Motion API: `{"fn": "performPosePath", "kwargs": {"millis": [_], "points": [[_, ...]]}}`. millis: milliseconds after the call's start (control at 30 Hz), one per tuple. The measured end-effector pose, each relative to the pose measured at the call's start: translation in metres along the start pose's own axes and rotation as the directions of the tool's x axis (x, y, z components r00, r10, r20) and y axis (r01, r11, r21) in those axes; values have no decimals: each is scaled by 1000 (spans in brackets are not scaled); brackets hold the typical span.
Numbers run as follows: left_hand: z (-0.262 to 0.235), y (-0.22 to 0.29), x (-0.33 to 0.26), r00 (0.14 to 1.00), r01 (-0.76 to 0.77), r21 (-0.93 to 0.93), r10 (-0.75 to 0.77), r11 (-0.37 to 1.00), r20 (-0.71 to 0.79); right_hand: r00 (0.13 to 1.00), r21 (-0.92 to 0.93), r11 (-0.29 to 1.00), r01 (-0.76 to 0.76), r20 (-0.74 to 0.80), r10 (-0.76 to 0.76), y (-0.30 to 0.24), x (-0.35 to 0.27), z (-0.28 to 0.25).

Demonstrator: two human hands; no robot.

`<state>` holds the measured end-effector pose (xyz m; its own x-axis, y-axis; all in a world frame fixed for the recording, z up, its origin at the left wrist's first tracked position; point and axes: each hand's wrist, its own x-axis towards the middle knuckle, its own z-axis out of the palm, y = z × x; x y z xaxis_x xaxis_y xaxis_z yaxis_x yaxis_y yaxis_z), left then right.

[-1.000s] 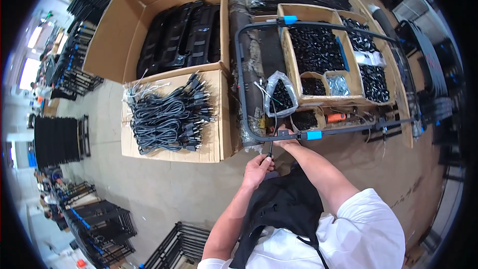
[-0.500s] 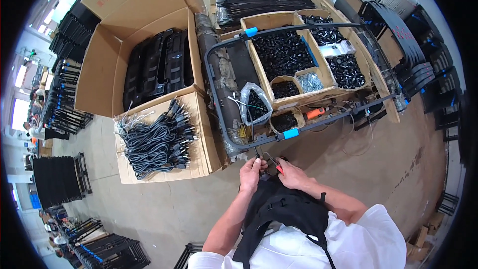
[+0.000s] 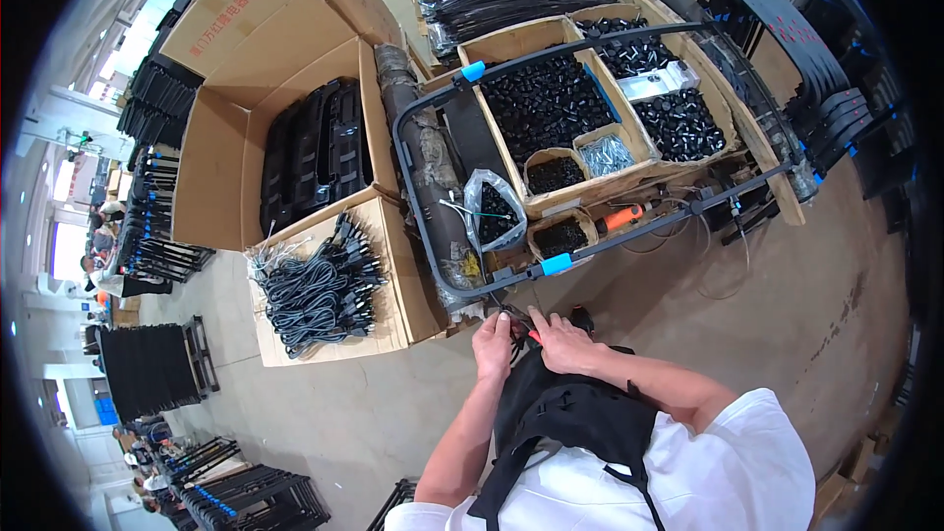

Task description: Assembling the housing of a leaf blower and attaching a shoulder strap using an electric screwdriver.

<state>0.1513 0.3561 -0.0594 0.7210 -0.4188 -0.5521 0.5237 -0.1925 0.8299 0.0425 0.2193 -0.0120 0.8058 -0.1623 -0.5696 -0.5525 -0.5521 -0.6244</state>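
Note:
Just below the near side of a black metal tube frame (image 3: 644,235), my hands are close together. My left hand (image 3: 492,344) is closed, thumb and finger pinching a thin dark cable at the frame's near left corner. A red-handled tool (image 3: 534,336) is gripped in my right hand (image 3: 567,342), its tip against the spot where the left fingers pinch. The fingers hide most of the tool, so its exact kind is unclear. Pale wire ends (image 3: 454,206) stick out over a clear plastic bag of small black parts (image 3: 495,214) inside the frame.
Behind the frame, a divided cardboard tray (image 3: 511,152) holds black plugs and silver screws. An orange-handled tool (image 3: 622,217) lies by a small box of black bits. Bundled black cables (image 3: 320,300) rest on a carton flap, left of which an open carton (image 3: 211,167) holds black panels.
My right hand has moved up and left, bringing the red-handled tool against the left fingertips. The left hand stays nearly in place. The whole view has shifted slightly.

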Motion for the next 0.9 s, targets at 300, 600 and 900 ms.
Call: {"fn": "performPosePath", "kwargs": {"millis": [300,600,900], "points": [[14,-9,-2,990,-63,87,73,994,-121,996,-125,989,83,39,-78,12,2,-11],[0,-2,-1,998,-68,85,67,994,14,975,-95,975,200,-78,-207,21,-11,-27],[-11,18,15,997,63,96,-66,993,26,927,-225,946,231,-243,-285,3,-27,-10]]}}
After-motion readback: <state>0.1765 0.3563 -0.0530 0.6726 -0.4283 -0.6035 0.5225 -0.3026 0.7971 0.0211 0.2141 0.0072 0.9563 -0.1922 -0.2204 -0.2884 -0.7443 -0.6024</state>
